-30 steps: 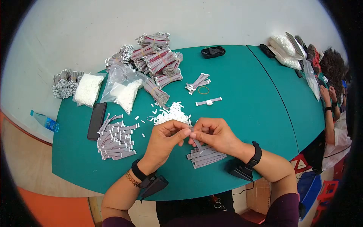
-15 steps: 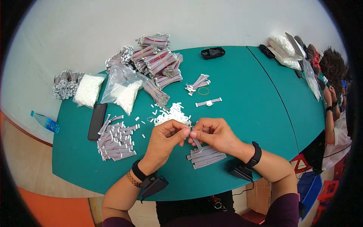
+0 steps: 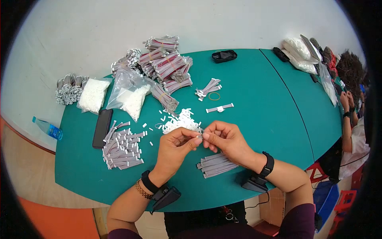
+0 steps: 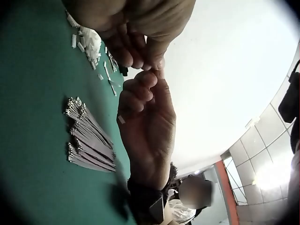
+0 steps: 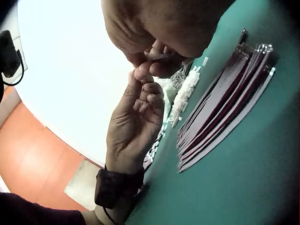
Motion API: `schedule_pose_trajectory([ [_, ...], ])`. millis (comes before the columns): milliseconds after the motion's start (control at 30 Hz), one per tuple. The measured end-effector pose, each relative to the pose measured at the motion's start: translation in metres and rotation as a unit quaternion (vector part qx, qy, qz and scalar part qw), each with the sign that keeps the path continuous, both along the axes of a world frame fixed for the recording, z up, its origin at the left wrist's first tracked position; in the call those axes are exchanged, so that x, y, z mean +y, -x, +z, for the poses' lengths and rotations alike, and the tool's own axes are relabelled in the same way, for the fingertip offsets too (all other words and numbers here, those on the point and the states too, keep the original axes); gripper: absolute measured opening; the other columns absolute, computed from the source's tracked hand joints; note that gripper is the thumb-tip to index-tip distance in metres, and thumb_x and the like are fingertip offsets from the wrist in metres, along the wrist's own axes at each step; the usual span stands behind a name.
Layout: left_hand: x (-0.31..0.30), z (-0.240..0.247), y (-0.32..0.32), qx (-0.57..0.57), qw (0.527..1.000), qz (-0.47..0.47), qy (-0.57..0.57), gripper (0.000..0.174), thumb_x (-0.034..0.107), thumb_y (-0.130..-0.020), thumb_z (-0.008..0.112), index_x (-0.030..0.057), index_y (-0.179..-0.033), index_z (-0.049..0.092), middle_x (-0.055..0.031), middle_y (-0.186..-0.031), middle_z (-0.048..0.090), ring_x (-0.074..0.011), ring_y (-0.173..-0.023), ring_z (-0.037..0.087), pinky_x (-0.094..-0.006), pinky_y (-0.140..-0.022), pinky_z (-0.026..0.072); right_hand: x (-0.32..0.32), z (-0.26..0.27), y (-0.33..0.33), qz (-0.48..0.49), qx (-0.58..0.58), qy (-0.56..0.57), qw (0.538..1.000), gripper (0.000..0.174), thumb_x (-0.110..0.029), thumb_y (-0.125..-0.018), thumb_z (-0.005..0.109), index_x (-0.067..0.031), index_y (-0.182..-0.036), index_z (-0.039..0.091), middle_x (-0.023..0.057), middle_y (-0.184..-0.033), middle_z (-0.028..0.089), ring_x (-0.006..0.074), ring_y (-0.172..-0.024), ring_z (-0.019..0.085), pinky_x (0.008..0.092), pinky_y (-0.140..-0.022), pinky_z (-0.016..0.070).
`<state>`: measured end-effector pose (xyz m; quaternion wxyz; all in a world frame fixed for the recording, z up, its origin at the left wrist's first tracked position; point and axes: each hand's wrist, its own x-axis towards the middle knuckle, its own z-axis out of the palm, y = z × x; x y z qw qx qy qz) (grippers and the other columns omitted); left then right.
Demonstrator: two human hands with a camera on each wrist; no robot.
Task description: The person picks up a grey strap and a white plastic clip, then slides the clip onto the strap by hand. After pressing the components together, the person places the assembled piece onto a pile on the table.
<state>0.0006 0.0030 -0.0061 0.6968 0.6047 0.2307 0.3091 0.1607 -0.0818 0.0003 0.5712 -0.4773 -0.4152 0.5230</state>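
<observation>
My left hand (image 3: 175, 145) and right hand (image 3: 227, 143) meet fingertip to fingertip in front of me, above the green table. Between thumbs and forefingers they pinch a grey flat ribbon cable (image 3: 199, 136), mostly hidden by the fingers. A small white end piece (image 4: 122, 119) shows at the edge of my right hand in the left wrist view. Just beyond the hands lies a heap of small white connector pieces (image 3: 182, 120). Below my right hand is a stack of grey ribbon cables (image 3: 216, 165), their ends side by side.
Cables with white ends (image 3: 123, 147) lie in a pile at left, beside a dark phone (image 3: 102, 128). Behind are bags of white pieces (image 3: 94, 94) and banded cable bundles (image 3: 169, 65). Farther right are a few cables (image 3: 208, 88), a rubber band (image 3: 214, 95) and a black case (image 3: 224, 55).
The cable's tail hung below my fingers before and is now hidden from the head view. My right hand has shifted slightly up and turned; the left has barely moved.
</observation>
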Motion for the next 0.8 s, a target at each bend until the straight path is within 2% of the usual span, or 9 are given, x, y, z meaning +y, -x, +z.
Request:
schedule_pose_trajectory([
  [167,0.0,0.0016,-0.0002,-0.015,0.999,-0.009,0.032,0.012,0.008,-0.083,0.064,-0.0012,-0.09,0.062,-0.0048,-0.08,0.063,-0.0083,-0.068,0.055,-0.021,-0.062,0.0449,-0.0015,0.0004,0.0025,-0.008,-0.026,-0.009,1.0,0.012,-0.015,-0.089,0.058,-0.0025,-0.088,0.057,0.0005,-0.072,0.06,0.0033,-0.06,0.051,0.0171,-0.053,0.0409],
  [333,0.0014,-0.0002,0.0011,0.006,1.0,0.0,0.006,0.012,0.011,-0.083,0.064,-0.0002,-0.089,0.063,-0.0036,-0.082,0.063,-0.0063,-0.069,0.054,-0.0194,-0.061,0.0427,-0.0024,0.0016,0.0052,0.009,-0.057,-0.008,0.998,0.013,-0.016,-0.088,0.06,-0.0032,-0.087,0.058,0.0,-0.073,0.061,0.003,-0.062,0.053,0.0169,-0.054,0.0415],
  [533,0.0021,0.0025,0.0028,0.01,0.999,-0.019,0.028,0.01,0.011,-0.084,0.063,0.0012,-0.085,0.062,-0.0019,-0.08,0.062,-0.0047,-0.067,0.049,-0.0187,-0.059,0.039,-0.0013,-0.0019,0.0032,0.029,-0.018,0.031,0.999,0.013,-0.016,-0.087,0.062,-0.0037,-0.083,0.06,0.0003,-0.073,0.063,0.0036,-0.062,0.055,0.0178,-0.053,0.0428],
  [633,0.0012,0.0038,0.0025,0.008,0.999,-0.025,0.047,0.01,0.011,-0.084,0.063,0.0017,-0.084,0.06,-0.0007,-0.077,0.06,-0.0046,-0.065,0.047,-0.0188,-0.058,0.0378,-0.0027,-0.0026,0.0071,0.008,0.003,0.008,1.0,0.012,-0.015,-0.087,0.061,-0.0037,-0.083,0.06,0.0012,-0.074,0.063,0.0037,-0.061,0.055,0.0177,-0.054,0.043],
  [800,0.005,0.0071,0.003,0.03,0.997,-0.059,0.049,0.013,0.014,-0.085,0.062,0.0021,-0.086,0.058,-0.0012,-0.075,0.058,-0.0063,-0.064,0.048,-0.0198,-0.059,0.039,-0.004,-0.0008,0.008,-0.004,-0.023,-0.014,1.0,0.012,-0.014,-0.087,0.06,-0.0037,-0.081,0.059,0.0001,-0.07,0.061,0.0016,-0.056,0.048,0.0174,-0.049,0.0366],
])
